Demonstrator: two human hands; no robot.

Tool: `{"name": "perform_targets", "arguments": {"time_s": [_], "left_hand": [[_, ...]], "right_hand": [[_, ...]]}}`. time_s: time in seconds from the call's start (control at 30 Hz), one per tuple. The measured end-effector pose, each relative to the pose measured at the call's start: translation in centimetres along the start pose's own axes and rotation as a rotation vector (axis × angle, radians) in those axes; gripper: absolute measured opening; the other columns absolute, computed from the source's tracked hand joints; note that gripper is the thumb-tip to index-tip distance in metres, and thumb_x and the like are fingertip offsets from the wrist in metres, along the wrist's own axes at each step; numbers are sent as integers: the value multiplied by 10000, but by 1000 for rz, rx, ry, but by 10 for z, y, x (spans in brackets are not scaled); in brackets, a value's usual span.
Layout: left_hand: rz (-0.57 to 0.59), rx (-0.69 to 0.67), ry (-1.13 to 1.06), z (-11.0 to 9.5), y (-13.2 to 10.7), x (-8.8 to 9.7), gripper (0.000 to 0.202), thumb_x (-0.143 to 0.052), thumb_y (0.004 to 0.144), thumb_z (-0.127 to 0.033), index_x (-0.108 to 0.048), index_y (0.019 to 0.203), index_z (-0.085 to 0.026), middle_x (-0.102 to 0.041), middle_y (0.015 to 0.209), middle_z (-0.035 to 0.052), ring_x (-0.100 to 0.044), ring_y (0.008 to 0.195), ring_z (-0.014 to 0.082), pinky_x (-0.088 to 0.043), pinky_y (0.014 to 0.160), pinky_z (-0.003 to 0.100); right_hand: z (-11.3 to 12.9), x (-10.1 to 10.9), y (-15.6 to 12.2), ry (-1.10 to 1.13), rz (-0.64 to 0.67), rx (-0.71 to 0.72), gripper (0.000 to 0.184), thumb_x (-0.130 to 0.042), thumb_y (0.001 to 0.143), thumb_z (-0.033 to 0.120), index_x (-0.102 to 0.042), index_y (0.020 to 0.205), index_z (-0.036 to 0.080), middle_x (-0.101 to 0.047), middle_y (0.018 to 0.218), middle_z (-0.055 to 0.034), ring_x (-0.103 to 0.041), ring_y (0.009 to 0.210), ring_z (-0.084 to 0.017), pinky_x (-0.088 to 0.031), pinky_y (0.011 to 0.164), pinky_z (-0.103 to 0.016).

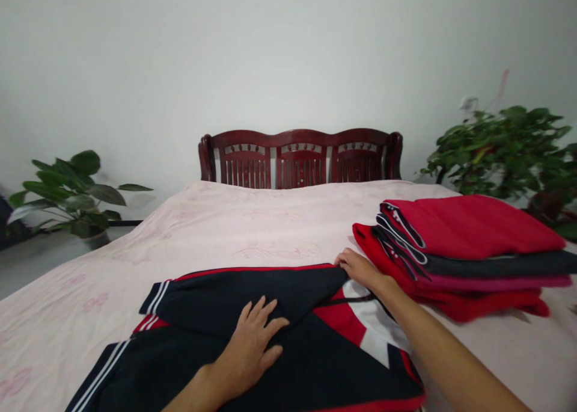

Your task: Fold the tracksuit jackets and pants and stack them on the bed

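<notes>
A navy track jacket [288, 352] with red and white panels and white-striped cuffs lies partly folded on the pink bedspread [193, 231]. My left hand [252, 352] rests flat on the navy cloth with its fingers spread. My right hand [358, 267] pinches the jacket's red-trimmed upper edge, near the folded stack. That stack of red and dark garments [464, 237] lies on the bed to the right, just beyond my right hand, and does not appear to touch it. Part of the jacket runs out of view at the bottom.
A dark red wooden headboard [300, 159] stands at the far end of the bed, against a white wall [288, 51]. A leafy potted plant [67, 195] stands on the floor beyond the bed's left edge. Another leafy plant [505, 147] stands behind the stack.
</notes>
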State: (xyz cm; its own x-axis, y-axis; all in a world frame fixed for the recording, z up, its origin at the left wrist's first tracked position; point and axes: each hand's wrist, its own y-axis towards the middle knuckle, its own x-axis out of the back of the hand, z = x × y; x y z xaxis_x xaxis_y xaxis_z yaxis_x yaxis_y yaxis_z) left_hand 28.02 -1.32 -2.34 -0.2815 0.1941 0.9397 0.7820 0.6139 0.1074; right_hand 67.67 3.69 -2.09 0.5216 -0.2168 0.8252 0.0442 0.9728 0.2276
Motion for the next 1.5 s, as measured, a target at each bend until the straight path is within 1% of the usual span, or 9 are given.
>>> {"name": "perform_targets", "arguments": {"time_s": [0.3, 0.5, 0.67, 0.9, 1.07, 1.17, 1.27, 1.4, 1.5], "left_hand": [[-38, 22, 8, -10, -2, 0, 409, -575, 853, -231, -565, 1248, -338, -427, 1534, 59, -261, 1466, 352, -190, 1161, 662], [-70, 8, 30, -9, -2, -5, 419, -574, 845, -212, -553, 1247, -329, -424, 1533, 72, -253, 1467, 359, -191, 1158, 670], [-38, 17, 69, -9, -2, -5, 435, -560, 864, -217, -535, 1283, -333, -393, 1554, 67, -230, 1476, 355, -186, 1164, 662], [-23, 2, 137, -12, -6, -2, 619, -556, 885, -240, -377, 1458, -392, -291, 1610, 58, -188, 1488, 350, -174, 1167, 645], [13, -25, 77, -7, -5, 2, 590, -488, 939, -453, -315, 1501, -401, -224, 1633, 80, -151, 1494, 365, -141, 1155, 669], [90, -74, -32, -2, -4, 11, 656, -520, 897, -563, -341, 1499, -371, -223, 1630, 97, -145, 1495, 364, -107, 1160, 663], [138, -102, -219, 1, -7, 24, 521, -523, 913, -525, -495, 1406, -361, -374, 1575, 50, -233, 1484, 290, -120, 1194, 584], [-17, 6, -328, 19, -26, 41, 379, -461, 964, -368, -585, 1320, -329, -585, 1413, -5, -429, 1390, 168, -272, 1190, 396], [-143, 174, -47, 55, -47, 50, 448, -477, 953, -407, -517, 1395, -351, -483, 1507, 13, -336, 1447, 234, -222, 1200, 495]], "right_hand": [[-12, -5, 11, 78, -186, -210, 378, -397, 804, 168, -730, 985, 169, -735, 882, -73, -680, 848, -203, -530, 764, -312], [4, 10, 5, 89, -76, -85, 410, -475, 757, 142, -723, 1081, 186, -724, 1132, -74, -661, 1038, -203, -497, 916, -313], [20, 9, 5, -73, 102, 5, 213, -555, 781, 222, -747, 872, 214, -730, 947, -39, -650, 885, -190, -485, 819, -281], [29, -4, 2, -340, 49, -83, 268, -443, 876, 169, -709, 910, 167, -662, 972, -102, -597, 953, -212, -415, 842, -308], [71, -5, 0, -730, -17, -62, 322, -431, 891, 145, -700, 1066, 149, -640, 1163, -168, -583, 1072, -290, -423, 900, -395], [116, -19, -10, -646, -18, 16, 441, -455, 879, 167, -601, 1294, 132, -555, 1368, -180, -537, 1207, -320, -418, 995, -441], [157, -44, -30, -450, 112, 168, 521, -436, 919, 249, -493, 1421, 122, -496, 1461, -154, -446, 1349, -281, -343, 1125, -412], [179, -77, -62, -364, 250, 198, 599, -397, 967, 456, -399, 1499, 180, -370, 1555, -130, -316, 1440, -319, -282, 1168, -483], [175, -90, -76, -401, 242, 165, 610, -410, 962, 500, -387, 1506, 224, -281, 1594, -126, -254, 1461, -338, -237, 1180, -517]]}}
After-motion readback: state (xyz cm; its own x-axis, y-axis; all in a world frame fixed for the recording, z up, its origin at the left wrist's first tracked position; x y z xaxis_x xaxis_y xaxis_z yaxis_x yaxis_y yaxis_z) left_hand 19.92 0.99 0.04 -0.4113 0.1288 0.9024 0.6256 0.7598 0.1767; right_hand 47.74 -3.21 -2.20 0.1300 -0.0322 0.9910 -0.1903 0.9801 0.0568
